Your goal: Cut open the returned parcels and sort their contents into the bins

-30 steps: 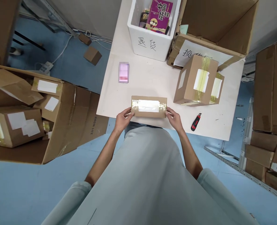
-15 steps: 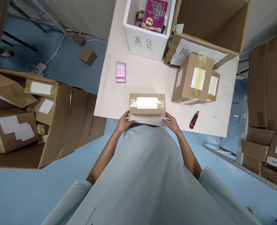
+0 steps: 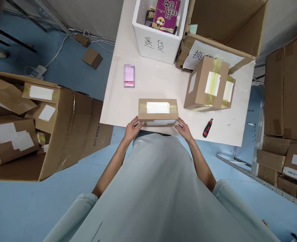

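Observation:
A small taped cardboard box [image 3: 142, 109] is at the near edge of the white table, between my two hands. It is tilted so that its top, with a white label, and its near side, with another pale label, both show. My left hand [image 3: 133, 128] grips its near left corner, thumb against the near side. At the near right corner my right hand [image 3: 184, 129] holds it the same way, with some fingertips hidden. To the right lies a red and black utility knife [image 3: 207, 128], touched by neither hand.
Behind stand a white foam box [image 3: 152, 50] with books and a large open carton [image 3: 221, 47]. Two taped parcels [image 3: 201, 85] sit on the right of the table [image 3: 160, 80]. A blurred pink item [image 3: 129, 76] lies left. An open carton of parcels [image 3: 70, 131] stands left of the table.
The small box has tipped, and its near side with a label now shows. My fingers have closed in on its near corners. The view has shifted slightly.

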The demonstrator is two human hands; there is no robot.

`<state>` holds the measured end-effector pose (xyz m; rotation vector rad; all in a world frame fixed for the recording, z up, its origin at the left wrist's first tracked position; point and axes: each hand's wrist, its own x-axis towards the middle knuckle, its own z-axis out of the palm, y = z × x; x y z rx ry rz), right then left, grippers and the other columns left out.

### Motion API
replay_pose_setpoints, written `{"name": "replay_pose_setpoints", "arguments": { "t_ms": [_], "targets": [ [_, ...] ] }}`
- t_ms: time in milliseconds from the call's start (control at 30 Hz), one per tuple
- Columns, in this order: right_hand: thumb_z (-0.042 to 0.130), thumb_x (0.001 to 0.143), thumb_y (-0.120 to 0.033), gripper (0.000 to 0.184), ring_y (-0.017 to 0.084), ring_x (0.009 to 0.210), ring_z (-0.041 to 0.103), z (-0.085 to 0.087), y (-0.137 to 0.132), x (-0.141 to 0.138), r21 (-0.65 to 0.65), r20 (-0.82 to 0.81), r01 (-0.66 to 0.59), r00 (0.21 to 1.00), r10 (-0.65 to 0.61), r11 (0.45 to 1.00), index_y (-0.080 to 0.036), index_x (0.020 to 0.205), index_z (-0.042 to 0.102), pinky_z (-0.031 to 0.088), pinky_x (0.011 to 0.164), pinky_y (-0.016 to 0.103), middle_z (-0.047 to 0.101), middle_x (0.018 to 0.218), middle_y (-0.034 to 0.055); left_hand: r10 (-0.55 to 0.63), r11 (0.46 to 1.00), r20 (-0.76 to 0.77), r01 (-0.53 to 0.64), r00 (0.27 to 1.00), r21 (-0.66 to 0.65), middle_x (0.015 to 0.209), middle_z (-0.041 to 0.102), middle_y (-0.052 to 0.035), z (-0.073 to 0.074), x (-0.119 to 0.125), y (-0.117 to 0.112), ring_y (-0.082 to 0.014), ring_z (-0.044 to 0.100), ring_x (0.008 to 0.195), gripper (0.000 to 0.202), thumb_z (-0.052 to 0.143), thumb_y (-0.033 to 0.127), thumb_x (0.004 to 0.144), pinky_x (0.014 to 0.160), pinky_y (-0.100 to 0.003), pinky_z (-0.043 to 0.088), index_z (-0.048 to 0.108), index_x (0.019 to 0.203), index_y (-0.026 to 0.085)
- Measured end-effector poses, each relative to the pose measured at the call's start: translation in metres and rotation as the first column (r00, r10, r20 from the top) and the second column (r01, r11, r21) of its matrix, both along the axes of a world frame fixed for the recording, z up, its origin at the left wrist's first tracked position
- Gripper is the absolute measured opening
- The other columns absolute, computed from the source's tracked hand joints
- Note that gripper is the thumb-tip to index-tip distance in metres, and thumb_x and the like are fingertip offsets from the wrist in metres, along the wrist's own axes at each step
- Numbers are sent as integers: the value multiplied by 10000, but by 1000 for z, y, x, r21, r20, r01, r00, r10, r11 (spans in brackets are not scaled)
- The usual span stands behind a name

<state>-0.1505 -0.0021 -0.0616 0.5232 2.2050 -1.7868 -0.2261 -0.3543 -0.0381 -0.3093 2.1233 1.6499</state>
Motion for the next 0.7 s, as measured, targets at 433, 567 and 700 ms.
{"name": "replay_pose_setpoints", "arguments": {
  "t_ms": [433,567,700],
  "targets": [
    [766,922,-896,949,374,1721,485,9,-3,-25,-22,31,-55,998,56,998,-287,1647,712,416,1424,579,588,1793,91,6,996,25,-9,1000,94,1719,650,-151,10,-19,8,-408,644,1566,912,849,678,913,1329,-520,541,655,1642,166],
    [840,912,-806,1012,368,1688,533,9,-7,-20,-124,32,-138,989,144,983,-289,1746,594,481,1382,565,582,1798,90,-23,995,22,21,999,93,1759,598,-188,-2,-15,2,-402,605,1607,919,884,605,886,1354,-530,508,623,1651,169],
    [914,853,-737,1040,381,1658,570,10,-6,-5,-135,121,-189,971,206,973,-302,1742,595,503,1357,567,600,1783,93,-31,997,105,23,994,80,1702,646,-221,-10,1,-4,-420,610,1599,971,990,536,751,1341,-577,514,665,1586,162]
  ]
}}
